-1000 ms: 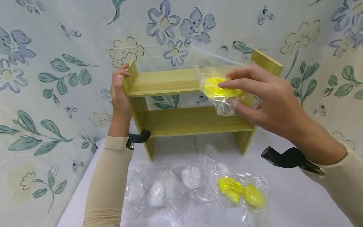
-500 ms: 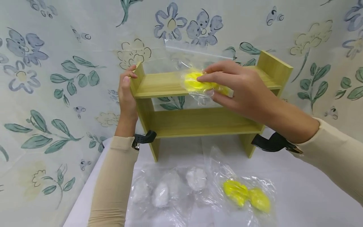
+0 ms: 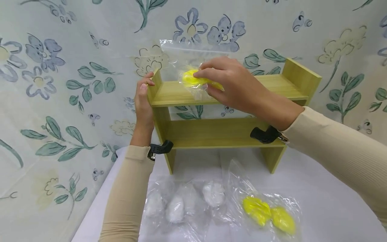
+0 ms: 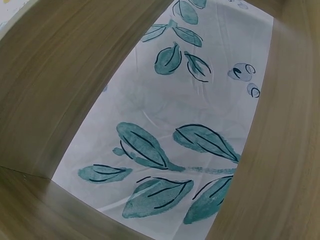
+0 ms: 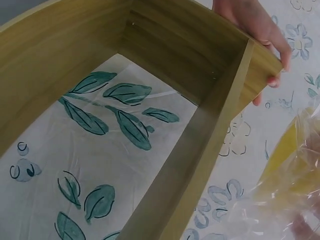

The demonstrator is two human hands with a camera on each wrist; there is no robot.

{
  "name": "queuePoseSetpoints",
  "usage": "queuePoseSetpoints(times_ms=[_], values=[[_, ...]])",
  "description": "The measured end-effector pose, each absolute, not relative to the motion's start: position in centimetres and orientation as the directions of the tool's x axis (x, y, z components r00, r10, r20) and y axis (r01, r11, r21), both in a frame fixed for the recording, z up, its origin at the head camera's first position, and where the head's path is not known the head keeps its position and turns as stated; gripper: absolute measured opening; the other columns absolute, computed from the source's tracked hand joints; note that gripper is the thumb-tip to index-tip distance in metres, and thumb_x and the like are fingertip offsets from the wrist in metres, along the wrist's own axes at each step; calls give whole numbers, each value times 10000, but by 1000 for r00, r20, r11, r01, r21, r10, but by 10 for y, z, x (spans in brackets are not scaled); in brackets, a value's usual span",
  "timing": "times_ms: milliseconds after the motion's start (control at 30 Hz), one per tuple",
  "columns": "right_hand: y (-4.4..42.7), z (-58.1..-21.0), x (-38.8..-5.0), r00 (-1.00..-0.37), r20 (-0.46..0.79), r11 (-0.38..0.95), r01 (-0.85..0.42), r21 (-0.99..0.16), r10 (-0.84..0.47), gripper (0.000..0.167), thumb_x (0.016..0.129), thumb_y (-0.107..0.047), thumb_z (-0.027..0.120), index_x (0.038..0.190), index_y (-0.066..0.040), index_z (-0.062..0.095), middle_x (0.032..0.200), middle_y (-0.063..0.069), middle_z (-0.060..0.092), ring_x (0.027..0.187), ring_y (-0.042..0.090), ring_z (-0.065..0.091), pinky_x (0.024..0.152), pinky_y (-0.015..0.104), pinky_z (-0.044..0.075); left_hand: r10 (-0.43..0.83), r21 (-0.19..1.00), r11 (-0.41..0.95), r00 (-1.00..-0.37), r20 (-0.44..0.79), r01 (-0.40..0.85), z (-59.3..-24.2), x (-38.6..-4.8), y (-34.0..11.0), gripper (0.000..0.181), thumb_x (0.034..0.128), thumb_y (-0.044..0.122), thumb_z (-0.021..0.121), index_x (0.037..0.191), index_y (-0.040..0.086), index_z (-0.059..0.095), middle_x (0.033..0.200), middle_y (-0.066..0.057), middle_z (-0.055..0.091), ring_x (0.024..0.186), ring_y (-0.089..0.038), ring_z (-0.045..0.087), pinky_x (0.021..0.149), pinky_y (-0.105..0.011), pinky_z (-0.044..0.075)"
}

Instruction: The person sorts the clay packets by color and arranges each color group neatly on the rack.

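Observation:
A small two-tier wooden shelf (image 3: 211,132) stands upright in the head view. My left hand (image 3: 144,104) grips the top of its left side panel, fingers curled over the edge; the right wrist view also shows this left hand (image 5: 252,22) at the panel. My right hand (image 3: 229,80) pinches a transparent zip bag (image 3: 196,53) with a soft-looking yellow lump (image 3: 190,78) inside, held at the left half of the upper board. Whether the bag touches the board I cannot tell. The left wrist view holds only shelf boards (image 4: 280,125) and patterned cloth.
On the white tabletop (image 3: 326,201), in front of the shelf, lie transparent bags with several white lumps (image 3: 175,210) and another with two yellow lumps (image 3: 257,210). A flower-printed cloth (image 3: 75,134) hangs behind and to the left.
My right hand has moved left along the upper board with the bag of yellow stuff. My left hand keeps its grip on the side panel. The head view has shifted slightly.

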State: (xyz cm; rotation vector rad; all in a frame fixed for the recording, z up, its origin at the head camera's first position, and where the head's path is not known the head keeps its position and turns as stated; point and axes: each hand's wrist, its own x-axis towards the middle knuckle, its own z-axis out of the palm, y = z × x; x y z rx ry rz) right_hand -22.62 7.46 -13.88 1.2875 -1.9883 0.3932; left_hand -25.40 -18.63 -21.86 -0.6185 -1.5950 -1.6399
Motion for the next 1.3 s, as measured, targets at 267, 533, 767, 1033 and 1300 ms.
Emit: queuePoseSetpoints(times_ms=[267, 533, 767, 1033, 1300], values=[[55, -144, -255, -275, 688, 455, -886, 90, -671, 282, 890, -45, 642, 1169, -73, 676, 1198, 98, 650, 1173, 255, 554, 1036, 383, 393, -175, 612, 95, -592, 787, 785, -218, -252, -185, 204, 959, 211, 299, 961, 182, 501, 1434, -199, 428, 1379, -204, 333, 1111, -286, 217], [34, -143, -271, -359, 652, 497, -867, 31, -667, 268, 918, -64, 617, 1177, -93, 677, 1226, 65, 644, 1194, 223, 539, 1040, 322, 395, -177, 630, 95, -610, 773, 771, -217, -252, -184, 200, 958, 219, 300, 969, 179, 496, 1433, -126, 448, 1378, -167, 326, 1109, -256, 212], [16, -150, -284, -370, 673, 483, -875, -22, -640, 251, 902, -11, 602, 1123, -80, 699, 1188, 49, 667, 1154, 218, 553, 1019, 288, 400, -180, 631, 93, -610, 772, 771, -217, -252, -184, 193, 954, 223, 302, 967, 182, 490, 1433, -113, 449, 1370, -165, 331, 1105, -256, 221], [8, -157, -291, -382, 663, 469, -881, -52, -644, 249, 891, 9, 603, 1105, -79, 698, 1150, 40, 677, 1132, 193, 574, 1001, 281, 416, -171, 622, 59, -605, 777, 781, -220, -252, -183, 188, 950, 218, 296, 970, 176, 478, 1428, -165, 420, 1344, -175, 343, 1099, -265, 232], [7, -161, -291, -370, 639, 441, -896, -54, -674, 246, 901, -21, 612, 1122, -91, 693, 1143, 25, 675, 1122, 163, 576, 989, 273, 424, -179, 622, 93, -602, 779, 777, -220, -252, -185, 199, 952, 237, 292, 975, 196, 485, 1441, -110, 436, 1354, -132, 344, 1114, -263, 197]])
